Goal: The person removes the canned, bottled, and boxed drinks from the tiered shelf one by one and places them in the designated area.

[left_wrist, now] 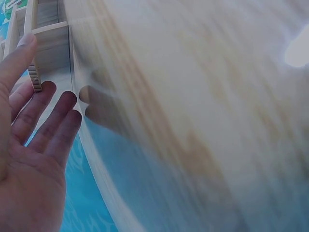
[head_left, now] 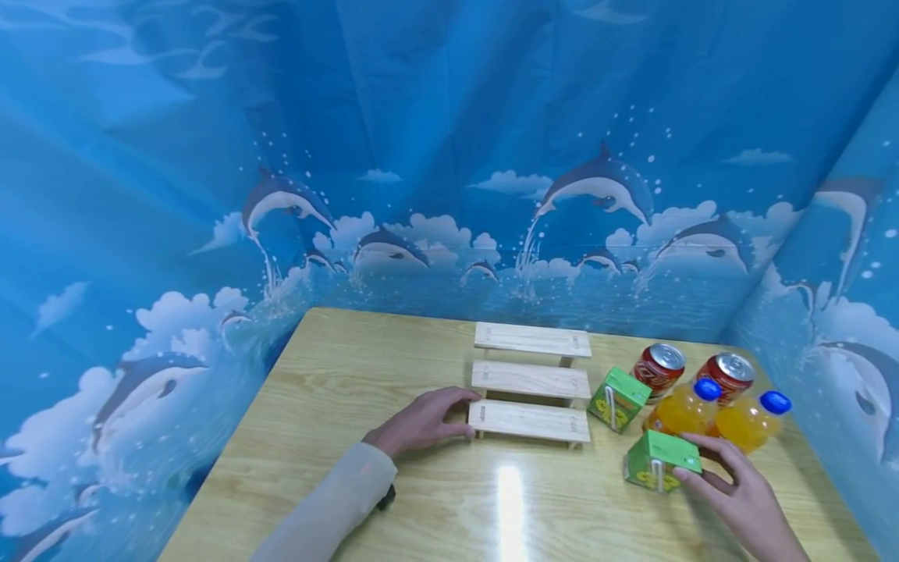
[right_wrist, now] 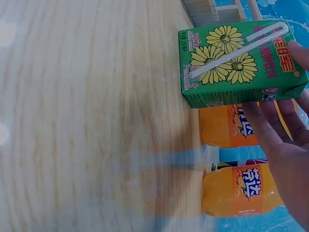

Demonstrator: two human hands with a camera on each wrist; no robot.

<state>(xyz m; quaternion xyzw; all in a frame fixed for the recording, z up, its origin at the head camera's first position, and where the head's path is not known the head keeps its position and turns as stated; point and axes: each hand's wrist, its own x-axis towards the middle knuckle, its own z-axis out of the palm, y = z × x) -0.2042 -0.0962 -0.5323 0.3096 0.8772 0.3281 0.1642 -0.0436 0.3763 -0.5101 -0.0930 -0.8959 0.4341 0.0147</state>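
A three-step wooden stand (head_left: 530,421) stands on the table, its steps rising toward the back. At the left end of its lowest step, my left hand (head_left: 421,421) holds the board between thumb and index finger; the other fingers (left_wrist: 63,108) extend loosely below. My right hand (head_left: 747,496) grips a green drink carton (right_wrist: 231,65) by its top end, thumb on one side and fingers on the other. Yellow flowers and a white straw show on the carton's front. Whether its base touches the table, I cannot tell. Another green carton (head_left: 620,398) stands beside the stand's right side.
Two orange soda bottles (head_left: 677,410) with blue caps stand behind the right hand. Two red soda cans (head_left: 659,368) are behind them. A blue dolphin-print curtain (head_left: 435,156) rises along the back and sides of the wooden table (head_left: 337,367).
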